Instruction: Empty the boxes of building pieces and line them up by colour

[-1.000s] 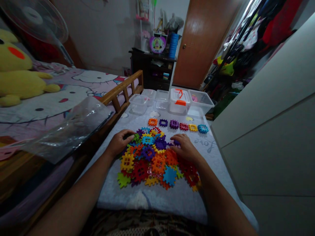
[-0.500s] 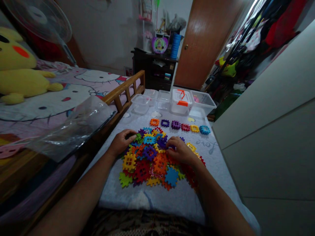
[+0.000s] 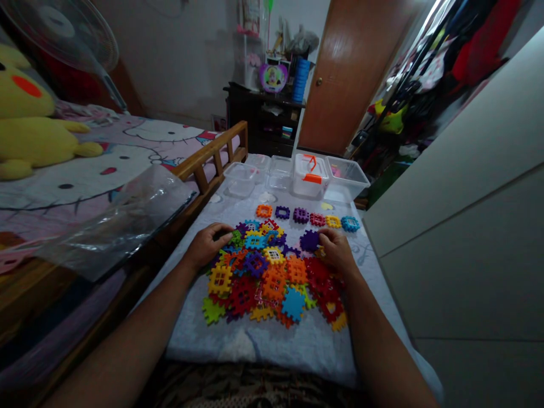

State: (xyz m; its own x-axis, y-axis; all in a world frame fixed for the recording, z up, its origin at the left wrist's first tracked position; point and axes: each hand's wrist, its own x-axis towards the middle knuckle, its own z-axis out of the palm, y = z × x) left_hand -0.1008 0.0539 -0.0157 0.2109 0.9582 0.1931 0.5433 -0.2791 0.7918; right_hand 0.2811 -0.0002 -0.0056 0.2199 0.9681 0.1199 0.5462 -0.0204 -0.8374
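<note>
At the left, the left hand (image 3: pixel 205 243) rests by the heap's left edge, its fingers bent and the thumb stretched toward a green piece (image 3: pixel 235 238). The fingertips are partly hidden, so I cannot tell whether this hand grips something or only leans there.

To the right of it spreads the heap of toothed pieces (image 3: pixel 274 282), in many colours and lying over each other on a pale blue cover (image 3: pixel 187 340). Behind the heap, farther from the person, stands a row of six pieces (image 3: pixel 301 215), going from orange at its left end to blue at its right end.

Next comes the dark purple piece (image 3: pixel 309 240), at the upper right of the heap and just in front of the row, on the near side. It lies directly to the left of the right hand (image 3: pixel 338 249), which is much nearer to it than the left one. The right thumb and fingers pinch it by its right edge. Its outline is almost square, so I see no long axis. Its face looks flat and solid, without a window opening, and small square teeth go around the border. Its thickness is not clear from here.
</note>
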